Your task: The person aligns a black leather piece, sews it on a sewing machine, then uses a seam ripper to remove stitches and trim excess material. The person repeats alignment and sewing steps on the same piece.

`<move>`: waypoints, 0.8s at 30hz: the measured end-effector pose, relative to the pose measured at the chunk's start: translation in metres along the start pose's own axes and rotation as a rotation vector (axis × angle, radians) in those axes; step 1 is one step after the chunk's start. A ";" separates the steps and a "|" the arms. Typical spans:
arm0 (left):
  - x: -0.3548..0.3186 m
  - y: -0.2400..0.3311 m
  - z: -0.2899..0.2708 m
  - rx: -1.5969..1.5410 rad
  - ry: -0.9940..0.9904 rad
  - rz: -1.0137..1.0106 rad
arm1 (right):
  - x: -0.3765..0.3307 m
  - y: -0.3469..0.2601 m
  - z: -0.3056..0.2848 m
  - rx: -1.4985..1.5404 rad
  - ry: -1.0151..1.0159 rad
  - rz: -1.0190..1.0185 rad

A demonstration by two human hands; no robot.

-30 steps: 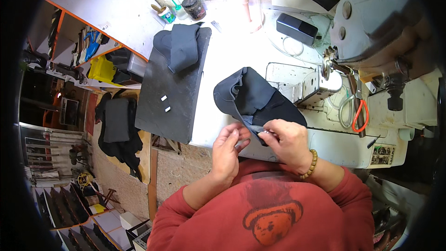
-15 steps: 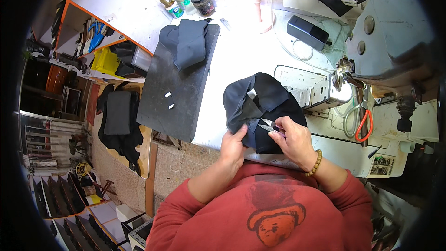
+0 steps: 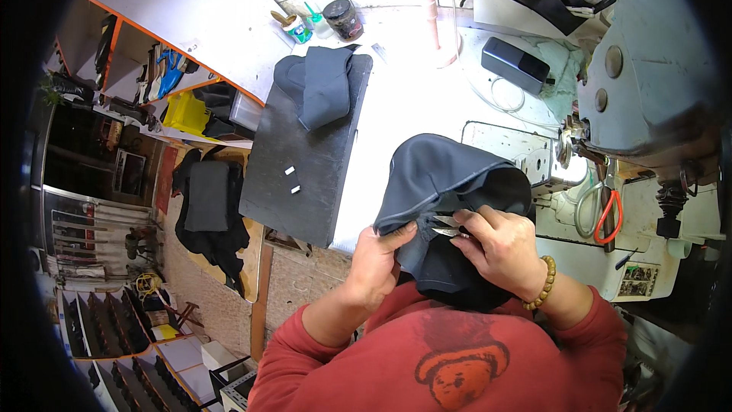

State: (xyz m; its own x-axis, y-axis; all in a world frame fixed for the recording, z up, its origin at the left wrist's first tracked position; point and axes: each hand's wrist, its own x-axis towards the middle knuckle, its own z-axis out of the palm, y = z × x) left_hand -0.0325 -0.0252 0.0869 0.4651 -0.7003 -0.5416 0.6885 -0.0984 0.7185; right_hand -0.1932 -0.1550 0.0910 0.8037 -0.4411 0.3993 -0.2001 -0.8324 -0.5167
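A dark grey-black sewn leather-like piece (image 3: pixel 435 172), folded over with an open hollow, lies across the front edge of the white table against my body. My left hand (image 3: pixel 375 261) pinches its edge between thumb and fingers, on the left side. In my right hand (image 3: pixel 499 248) I hold small thread snips (image 3: pixel 444 227). Their two pointed metal blades stand apart, close to the material beside my left thumb. My fingers cover the snips' handle. A beaded bracelet circles my right wrist.
Left of the piece is a black board (image 3: pixel 305 183) with folded dark pieces (image 3: pixel 328 88) and two small white bits. At right stands a sewing machine (image 3: pixel 640 99), with red-handled scissors (image 3: pixel 610 214) beside it. A black box (image 3: pixel 515 65), jars (image 3: pixel 343 19) and a pink post (image 3: pixel 432 23) stand farther back.
The dark piece has been turned and drawn nearer my body, its broad outer face now folded over the top. Both hands have shifted lower with it, and the snips stay in my right hand.
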 end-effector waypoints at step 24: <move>-0.017 -0.005 -0.009 -0.127 -0.047 0.008 | -0.009 -0.016 0.019 0.539 -0.024 0.486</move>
State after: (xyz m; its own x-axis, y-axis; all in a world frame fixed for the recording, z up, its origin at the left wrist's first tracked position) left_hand -0.0387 -0.0065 0.0888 0.4461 -0.7335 -0.5128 0.7514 -0.0043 0.6598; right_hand -0.1865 -0.1316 0.0814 0.7075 -0.7066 0.0156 -0.2393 -0.2602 -0.9354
